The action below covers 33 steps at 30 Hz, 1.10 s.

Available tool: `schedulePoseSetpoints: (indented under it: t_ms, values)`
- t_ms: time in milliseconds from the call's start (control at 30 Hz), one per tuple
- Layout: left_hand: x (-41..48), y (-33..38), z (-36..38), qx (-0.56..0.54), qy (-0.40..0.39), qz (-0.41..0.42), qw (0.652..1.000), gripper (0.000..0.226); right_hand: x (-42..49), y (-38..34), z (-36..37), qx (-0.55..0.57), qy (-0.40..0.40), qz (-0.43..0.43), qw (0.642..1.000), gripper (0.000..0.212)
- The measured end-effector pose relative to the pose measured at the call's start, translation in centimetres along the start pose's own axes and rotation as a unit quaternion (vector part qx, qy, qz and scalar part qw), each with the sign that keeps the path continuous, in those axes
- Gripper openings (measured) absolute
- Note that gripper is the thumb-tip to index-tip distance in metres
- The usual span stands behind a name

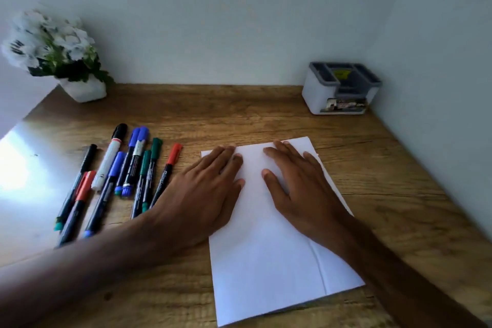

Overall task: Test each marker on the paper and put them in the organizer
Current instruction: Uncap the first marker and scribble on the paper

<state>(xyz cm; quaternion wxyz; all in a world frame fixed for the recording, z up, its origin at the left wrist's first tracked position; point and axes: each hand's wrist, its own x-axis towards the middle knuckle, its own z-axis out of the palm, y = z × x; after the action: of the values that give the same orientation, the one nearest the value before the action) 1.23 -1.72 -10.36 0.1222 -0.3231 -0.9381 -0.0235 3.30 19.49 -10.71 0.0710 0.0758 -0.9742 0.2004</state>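
A white sheet of paper [269, 261] lies on the wooden desk in front of me. My left hand [202, 192] and my right hand [300, 189] both rest flat on its upper half, fingers straight, holding nothing. Several capped markers [133, 168] lie side by side to the left of the paper, with red, blue, green and black caps; the red-capped one [169, 170] is nearest my left hand. A white and grey organizer [340, 88] stands at the back right corner against the wall.
A white pot with white flowers [61, 58] stands at the back left. The wooden desk [253, 114] meets walls at the back and along the right side. Bright glare covers the desk's left edge.
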Motion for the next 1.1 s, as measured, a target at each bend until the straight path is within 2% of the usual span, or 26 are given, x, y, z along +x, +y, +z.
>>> schedulePoseSetpoints:
  t_ms: [100,233,300,367,833,900,1000,1067,1100]
  values:
    - [-0.4,0.4,-0.4,-0.053,-0.002,-0.015,0.998,0.067,0.0,0.1,0.1,-0.004,0.017,-0.01,1.0,0.049]
    - [-0.7,0.8,-1.4,-0.066,-0.011,-0.029,0.997,0.074,-0.1,-0.1,0.0,0.014,0.029,-0.02,0.999,0.047]
    - [-0.7,0.9,-1.7,-0.072,-0.032,-0.043,0.996,0.065,0.0,-0.1,0.0,0.012,0.03,-0.024,0.999,0.046]
    - [-0.7,1.1,-2.0,-0.066,-0.039,-0.051,0.996,0.058,0.1,0.0,0.1,0.01,0.028,-0.025,0.999,0.046]
    - [-1.2,1.4,-2.9,0.017,-0.038,-0.063,0.997,0.06,0.3,-0.8,-0.8,-0.018,-0.028,-0.053,0.998,0.048]
    - [-1.4,1.1,-3.6,0.011,-0.014,-0.063,0.998,0.053,0.5,-1.7,-1.5,-0.035,0.007,-0.061,0.997,0.043]
    - [-1.5,-0.5,-5.3,-0.026,0.077,-0.056,0.995,0.034,1.1,-4.5,-2.6,0.005,0.099,-0.083,0.992,0.029]
    - [-1.2,-2.8,-6.1,-0.042,0.127,-0.087,0.987,0.028,1.5,-6.9,-2.8,0.046,0.109,-0.116,0.986,0.022]
    - [-0.9,-4.3,-6.4,-0.049,0.143,-0.116,0.982,0.032,1.7,-7.9,-2.8,0.061,0.1,-0.142,0.983,0.021]
